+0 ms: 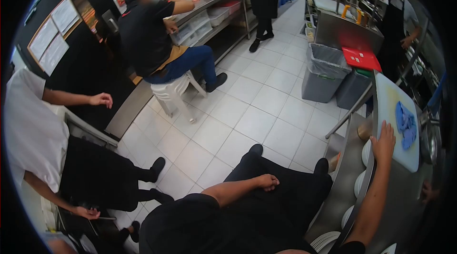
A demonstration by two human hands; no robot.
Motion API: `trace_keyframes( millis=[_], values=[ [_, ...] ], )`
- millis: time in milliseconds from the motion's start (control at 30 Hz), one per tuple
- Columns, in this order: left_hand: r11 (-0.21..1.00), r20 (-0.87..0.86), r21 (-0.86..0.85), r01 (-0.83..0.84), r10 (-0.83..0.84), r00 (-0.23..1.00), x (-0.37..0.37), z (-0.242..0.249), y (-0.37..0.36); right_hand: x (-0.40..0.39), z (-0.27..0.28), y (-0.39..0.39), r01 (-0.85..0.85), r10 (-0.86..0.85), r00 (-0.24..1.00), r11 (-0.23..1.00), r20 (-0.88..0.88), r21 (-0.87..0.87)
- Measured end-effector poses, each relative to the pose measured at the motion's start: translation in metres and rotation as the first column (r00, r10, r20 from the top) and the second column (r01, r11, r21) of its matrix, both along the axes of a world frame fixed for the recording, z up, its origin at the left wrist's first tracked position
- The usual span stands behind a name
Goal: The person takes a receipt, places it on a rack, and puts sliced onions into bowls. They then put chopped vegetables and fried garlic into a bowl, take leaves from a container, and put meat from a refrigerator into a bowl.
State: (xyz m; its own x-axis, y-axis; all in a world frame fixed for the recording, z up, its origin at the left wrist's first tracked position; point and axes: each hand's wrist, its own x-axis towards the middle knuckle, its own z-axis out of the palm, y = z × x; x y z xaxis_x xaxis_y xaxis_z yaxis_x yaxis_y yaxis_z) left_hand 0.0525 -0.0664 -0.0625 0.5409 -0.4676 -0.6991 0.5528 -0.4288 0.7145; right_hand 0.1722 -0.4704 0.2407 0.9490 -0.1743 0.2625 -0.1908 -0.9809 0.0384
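Observation:
My left hand (pixel 269 182) rests over the dark apron at my lap, its fingers curled in; whether anything is inside them is hidden. On the right, my right hand (pixel 383 140) lies with fingers extended at the near edge of a white cutting board (pixel 384 92), holding nothing. A crumpled blue cloth (pixel 406 125) lies on the board, just beyond my right fingertips. Stacked white plates (pixel 326 243) sit on the shelf under the steel counter.
A person in white (pixel 35 125) stands at the left. Another sits on a white stool (pixel 173 89). A grey bin (pixel 323 75) stands ahead at the right, near a red board (pixel 361 58). Two more people stand farther back. White floor tiles (pixel 233 120) lie between.

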Motion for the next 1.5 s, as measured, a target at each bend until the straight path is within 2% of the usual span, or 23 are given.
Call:
trace_keyframes(
  millis=[167, 667, 867, 967, 1067, 1500],
  values=[
    [0.999, -0.009, -0.005, -0.035, 0.035, 0.999, -0.002, 0.011, 0.003, 0.0, 0.001, 0.002, 0.003, -0.003, 1.0, 1.0, 0.006, 0.01],
    [0.995, 0.0, -0.055, -0.078, 0.078, 0.997, -0.003, 0.002, 0.001, -0.001, -0.009, -0.007, -0.052, 0.052, 0.997, 0.999, 0.061, -0.012],
    [0.999, 0.013, -0.034, -0.018, 0.018, 1.0, -0.002, 0.014, 0.003, -0.001, -0.009, -0.009, -0.056, 0.056, 0.997, 0.998, 0.048, -0.002],
    [0.998, 0.016, -0.049, -0.05, 0.051, 0.999, -0.003, 0.002, 0.001, -0.005, -0.002, -0.001, -0.036, 0.036, 0.999, 0.999, 0.04, 0.0],
    [1.0, 0.006, -0.017, -0.011, 0.012, 1.0, -0.002, 0.014, 0.002, -0.006, -0.002, -0.001, -0.04, 0.04, 0.998, 0.999, 0.038, 0.0],
    [0.998, 0.0, -0.034, -0.044, 0.044, 0.999, -0.004, 0.011, 0.0, -0.008, -0.001, 0.002, -0.036, 0.035, 0.999, 0.999, 0.04, 0.02]
  ],
)
